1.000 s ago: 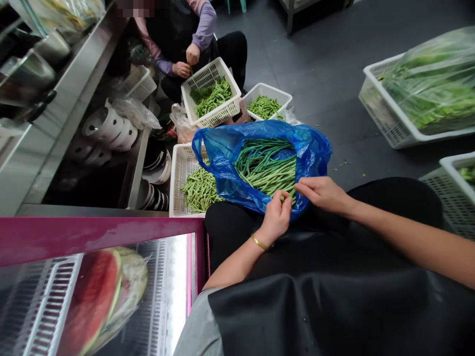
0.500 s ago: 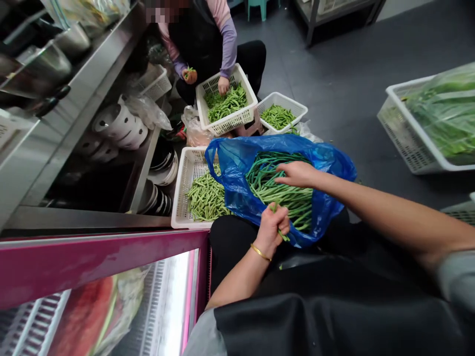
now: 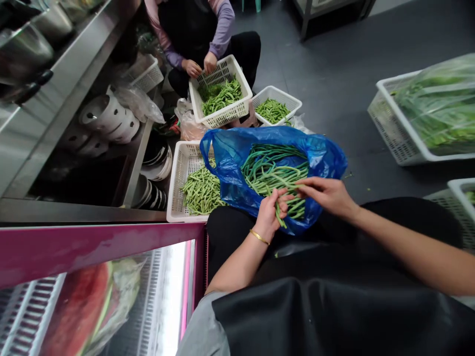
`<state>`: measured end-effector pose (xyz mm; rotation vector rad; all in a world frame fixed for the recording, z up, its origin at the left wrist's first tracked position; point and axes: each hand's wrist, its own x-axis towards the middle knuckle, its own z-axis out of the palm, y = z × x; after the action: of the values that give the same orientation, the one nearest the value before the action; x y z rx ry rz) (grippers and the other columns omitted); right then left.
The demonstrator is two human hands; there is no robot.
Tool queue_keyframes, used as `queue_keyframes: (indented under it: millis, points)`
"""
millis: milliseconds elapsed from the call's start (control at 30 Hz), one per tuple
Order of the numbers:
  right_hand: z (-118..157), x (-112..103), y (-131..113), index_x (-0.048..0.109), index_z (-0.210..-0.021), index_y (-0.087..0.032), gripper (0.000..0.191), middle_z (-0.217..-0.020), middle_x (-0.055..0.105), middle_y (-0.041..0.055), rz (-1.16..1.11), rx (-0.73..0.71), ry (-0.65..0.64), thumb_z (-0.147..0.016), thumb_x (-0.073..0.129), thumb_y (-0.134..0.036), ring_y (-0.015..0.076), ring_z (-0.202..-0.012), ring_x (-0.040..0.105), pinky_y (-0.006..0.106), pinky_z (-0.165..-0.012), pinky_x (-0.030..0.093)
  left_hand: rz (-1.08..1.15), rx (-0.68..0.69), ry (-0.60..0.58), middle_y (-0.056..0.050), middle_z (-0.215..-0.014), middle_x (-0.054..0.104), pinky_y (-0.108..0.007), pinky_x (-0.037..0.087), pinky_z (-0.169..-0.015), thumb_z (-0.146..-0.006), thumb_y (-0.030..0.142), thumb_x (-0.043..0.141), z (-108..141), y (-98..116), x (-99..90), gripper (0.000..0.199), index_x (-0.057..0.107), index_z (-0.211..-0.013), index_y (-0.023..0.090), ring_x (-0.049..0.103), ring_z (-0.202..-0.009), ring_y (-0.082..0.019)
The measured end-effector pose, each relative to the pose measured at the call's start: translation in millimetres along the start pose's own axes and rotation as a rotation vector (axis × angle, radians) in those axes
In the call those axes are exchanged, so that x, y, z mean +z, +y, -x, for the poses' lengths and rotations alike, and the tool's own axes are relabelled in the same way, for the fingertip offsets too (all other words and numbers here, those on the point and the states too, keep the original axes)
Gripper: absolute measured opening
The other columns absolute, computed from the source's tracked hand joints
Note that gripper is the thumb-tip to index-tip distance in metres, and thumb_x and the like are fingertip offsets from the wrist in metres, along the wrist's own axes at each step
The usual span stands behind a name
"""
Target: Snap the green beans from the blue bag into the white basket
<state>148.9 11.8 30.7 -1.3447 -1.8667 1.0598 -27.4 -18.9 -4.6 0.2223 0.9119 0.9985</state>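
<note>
A blue plastic bag (image 3: 233, 173) lies open in front of my knees, with long green beans (image 3: 265, 165) inside. Over its near edge, my left hand (image 3: 270, 210) is closed around a few green bean pieces. My right hand (image 3: 326, 194) pinches the end of a long bean at the bag's right side, its fingers pressed together. That bean stretches toward my left hand. Left of the bag, partly covered by it, a white basket (image 3: 173, 198) holds short cut bean pieces (image 3: 202, 193).
Across from me, a person's hands (image 3: 201, 65) meet over a white basket (image 3: 222, 118) of beans. A smaller basket (image 3: 297, 105) of beans stands beside it. Bagged greens fill a crate (image 3: 411, 143) at right. A metal shelf (image 3: 74, 74) and pink-framed case (image 3: 111, 242) are at left.
My right hand has moved back from over the bag toward me and now pinches a bean. My left hand's fingers have loosened slightly. The other person's hands have come together at the basket's far edge.
</note>
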Motion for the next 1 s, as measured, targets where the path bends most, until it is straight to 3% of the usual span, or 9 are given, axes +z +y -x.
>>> queue_keyframes:
  millis: [67,167,300,433,533,633,800,900,1000]
  points:
    - [37,9,14,0.065,-0.105,-0.019,0.03,-0.084,0.073,0.0056,-0.053,0.022,0.053,-0.09,0.05,-0.04,0.0187,-0.071,0.069,0.03,-0.07,0.054,-0.046,0.038,0.02,-0.009,-0.076,0.067,-0.017,0.021,-0.036,-0.074,0.049,0.068,-5,-6,8.1,0.045,0.063,-0.096,0.01,0.039,-0.043,-0.003]
    - [66,22,32,0.067,-0.095,-0.016,0.031,-0.087,0.073,0.0101,0.202,-0.076,-0.001,-0.093,0.043,-0.036,0.0193,-0.071,0.068,0.031,-0.069,0.051,-0.128,0.08,0.015,-0.005,-0.07,0.065,-0.017,0.021,-0.037,-0.068,0.044,0.074,-10,-12,18.8,0.04,0.063,-0.087,0.01,0.036,-0.042,-0.001]
    - [77,16,32,0.063,-0.066,-0.019,0.031,-0.065,0.068,0.0081,0.451,-0.211,-0.402,-0.089,0.044,-0.027,0.0182,-0.058,0.061,0.029,-0.055,0.043,-0.292,0.217,-0.046,-0.001,-0.067,0.062,-0.018,0.019,-0.037,-0.066,0.043,0.075,2,-7,29.3,0.038,0.064,-0.084,0.012,0.034,-0.04,-0.001]
    - [70,-13,13,0.067,-0.068,-0.022,0.02,-0.061,0.065,0.0024,0.208,-0.148,-0.748,-0.081,0.058,-0.033,0.0149,-0.053,0.056,0.027,-0.049,0.038,-0.437,0.201,-0.168,-0.001,-0.063,0.061,-0.02,0.017,-0.038,-0.069,0.042,0.072,33,2,30.6,0.036,0.068,-0.086,0.011,0.029,-0.038,-0.001]
    - [48,-31,-3,0.068,-0.089,-0.018,0.037,-0.063,0.062,0.0007,-0.174,0.13,-0.599,-0.079,0.058,-0.052,0.0111,-0.047,0.05,0.024,-0.044,0.036,-0.602,0.149,-0.252,-0.002,-0.058,0.061,-0.021,0.016,-0.04,-0.069,0.041,0.072,52,1,28.5,0.034,0.07,-0.08,0.008,0.029,-0.039,-0.001]
    - [28,-30,-19,0.065,-0.082,-0.015,0.043,-0.051,0.05,-0.0033,-0.486,0.266,-0.344,-0.076,0.059,-0.057,0.0073,-0.039,0.037,0.023,-0.038,0.03,-0.691,0.124,-0.263,-0.002,-0.056,0.06,-0.021,0.018,-0.042,-0.068,0.038,0.072,55,-4,23.8,0.031,0.07,-0.074,0.008,0.032,-0.042,-0.003]
    - [38,2,-32,0.059,-0.072,-0.019,0.033,-0.057,0.056,-0.0021,-0.566,0.191,0.073,-0.069,0.072,-0.049,0.0108,-0.049,0.051,0.025,-0.05,0.045,-0.358,0.226,0.197,0.001,-0.055,0.055,-0.019,0.03,-0.045,-0.068,0.038,0.068,35,0,5.9,0.027,0.059,-0.07,0.013,0.042,-0.046,-0.005]
    - [47,23,-22,0.06,-0.071,-0.018,0.04,-0.059,0.06,0.0004,-0.583,0.315,-0.104,-0.068,0.069,-0.057,0.0133,-0.05,0.056,0.028,-0.051,0.048,-0.271,0.27,0.211,-0.003,-0.076,0.063,-0.021,0.042,-0.056,-0.073,0.045,0.065,29,-2,2.2,0.032,0.05,-0.076,0.016,0.056,-0.064,-0.01]
    - [46,38,-8,0.058,-0.067,-0.017,0.043,-0.058,0.061,0.0018,-0.411,0.331,-0.266,-0.074,0.06,-0.06,0.0141,-0.048,0.057,0.027,-0.048,0.045,-0.512,0.323,0.078,-0.001,-0.079,0.061,-0.021,0.042,-0.059,-0.079,0.049,0.06,31,-14,7.1,0.033,0.047,-0.08,0.018,0.054,-0.065,-0.01]
